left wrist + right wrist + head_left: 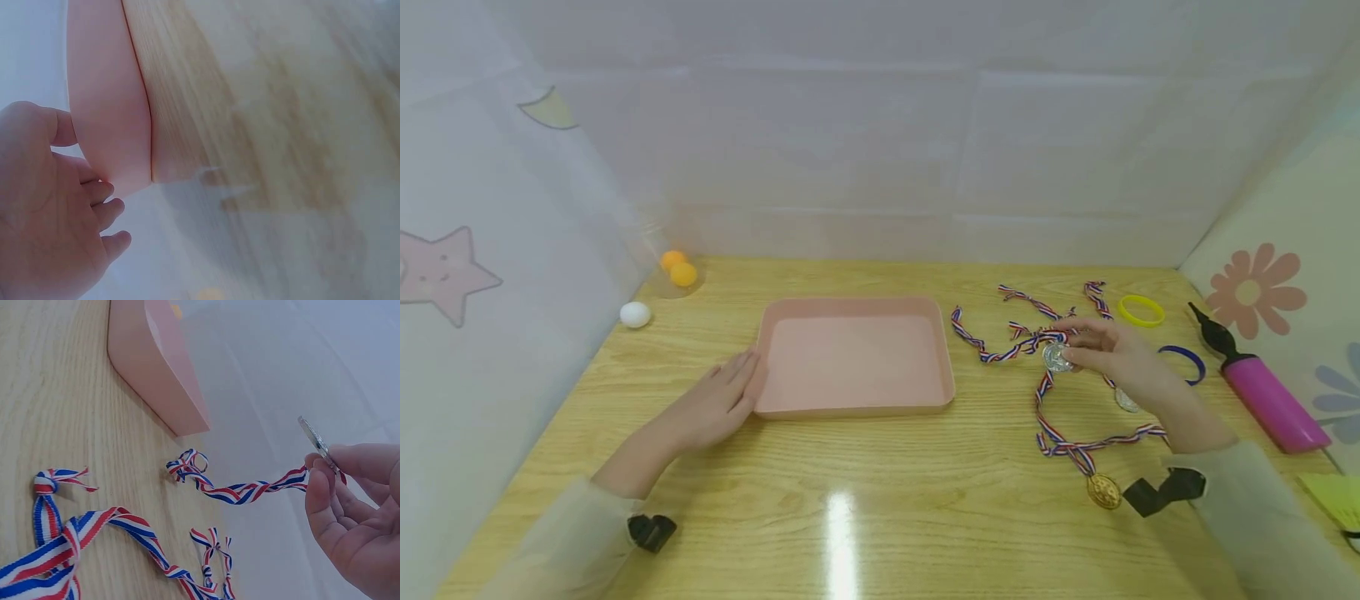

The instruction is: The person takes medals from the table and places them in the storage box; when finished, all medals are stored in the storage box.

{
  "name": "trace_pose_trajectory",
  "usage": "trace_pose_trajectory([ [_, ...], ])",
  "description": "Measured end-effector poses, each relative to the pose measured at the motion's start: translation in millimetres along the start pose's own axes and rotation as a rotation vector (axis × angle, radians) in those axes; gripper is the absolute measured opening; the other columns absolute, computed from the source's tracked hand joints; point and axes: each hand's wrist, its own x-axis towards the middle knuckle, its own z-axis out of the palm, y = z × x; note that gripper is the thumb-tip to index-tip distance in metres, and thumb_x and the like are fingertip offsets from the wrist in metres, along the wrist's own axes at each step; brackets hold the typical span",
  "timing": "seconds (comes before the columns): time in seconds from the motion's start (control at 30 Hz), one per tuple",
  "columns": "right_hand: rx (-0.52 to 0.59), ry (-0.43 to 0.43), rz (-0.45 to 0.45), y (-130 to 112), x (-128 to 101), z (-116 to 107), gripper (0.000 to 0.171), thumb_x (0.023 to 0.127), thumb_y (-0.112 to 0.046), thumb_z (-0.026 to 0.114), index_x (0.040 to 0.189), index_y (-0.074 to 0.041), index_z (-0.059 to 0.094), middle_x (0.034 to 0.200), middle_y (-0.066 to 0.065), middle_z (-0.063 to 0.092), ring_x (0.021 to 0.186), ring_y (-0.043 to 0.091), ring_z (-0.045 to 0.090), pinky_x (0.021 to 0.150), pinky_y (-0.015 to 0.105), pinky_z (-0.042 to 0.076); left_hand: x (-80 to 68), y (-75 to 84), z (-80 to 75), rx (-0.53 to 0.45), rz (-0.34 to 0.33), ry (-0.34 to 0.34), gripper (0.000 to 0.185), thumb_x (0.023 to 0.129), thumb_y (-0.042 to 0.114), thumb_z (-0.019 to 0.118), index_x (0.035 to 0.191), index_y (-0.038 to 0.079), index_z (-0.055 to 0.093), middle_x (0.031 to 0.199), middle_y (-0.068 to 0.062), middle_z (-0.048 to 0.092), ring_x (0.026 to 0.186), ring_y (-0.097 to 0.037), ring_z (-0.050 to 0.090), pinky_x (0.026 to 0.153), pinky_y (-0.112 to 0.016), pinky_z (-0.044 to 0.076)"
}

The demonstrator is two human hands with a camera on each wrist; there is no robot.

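My right hand (1101, 346) pinches a silver medal (1056, 357) by its edge, seen in the right wrist view as a thin disc (315, 443) lifted off the table between thumb and fingers (325, 500). Its red, white and blue ribbon (234, 487) trails down to the wood. My left hand (718, 400) lies flat with straight fingers touching the left wall of the pink tray (850, 408); the left wrist view shows those fingers (103, 206) against the tray's side (109, 106). A second silver medal (1126, 401) and a gold medal (1103, 490) lie near my right wrist.
Two orange balls (678, 267) and a white ball (635, 314) sit at the back left. A yellow ring (1141, 310), a blue ring (1183, 360) and a pink hand pump (1262, 392) lie at the right. Cloth walls close in the wooden table (850, 517).
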Motion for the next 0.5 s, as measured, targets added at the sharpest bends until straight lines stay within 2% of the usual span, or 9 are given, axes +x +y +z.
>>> trace_pose_trajectory([
  [0.13,-0.033,0.021,0.015,-6.0,4.0,-5.9,0.039,0.093,-0.022,0.056,0.128,-0.006,0.050,0.106,-0.002,0.057,0.091,0.010,0.056,0.075,0.023,0.050,-4.8,2.8,-0.1,0.006,0.022,-0.011,0.056,0.101,0.024,0.029,0.141,-0.011,0.015,0.148,-0.026,0.011,0.135,-0.040,0.011,0.106,-0.057,0.010],
  [0.2,-0.031,0.029,0.026,-10.7,6.0,-9.2,0.036,0.093,-0.024,0.056,0.127,-0.012,0.052,0.108,-0.006,0.057,0.095,0.007,0.055,0.077,0.020,0.049,-6.8,3.7,0.5,0.013,0.033,-0.011,0.055,0.100,0.022,0.031,0.141,-0.012,0.016,0.148,-0.026,0.011,0.135,-0.040,0.012,0.105,-0.058,0.010],
  [0.37,0.046,0.056,-0.018,-23.7,15.0,-17.4,0.026,0.094,-0.018,0.054,0.120,-0.022,0.059,0.102,-0.011,0.060,0.088,0.007,0.056,0.074,0.020,0.050,-10.8,6.4,1.6,0.025,0.042,-0.015,0.055,0.100,0.022,0.032,0.141,-0.011,0.018,0.148,-0.025,0.012,0.135,-0.039,0.012,0.106,-0.057,0.010],
  [0.5,0.033,0.071,-0.021,-37.4,21.6,-25.1,0.030,0.095,-0.022,0.052,0.125,-0.020,0.057,0.102,-0.010,0.060,0.088,0.009,0.057,0.073,0.018,0.049,-12.5,7.9,2.3,0.033,0.052,-0.013,0.054,0.100,0.021,0.033,0.141,-0.011,0.019,0.148,-0.025,0.013,0.135,-0.039,0.013,0.106,-0.057,0.011],
])
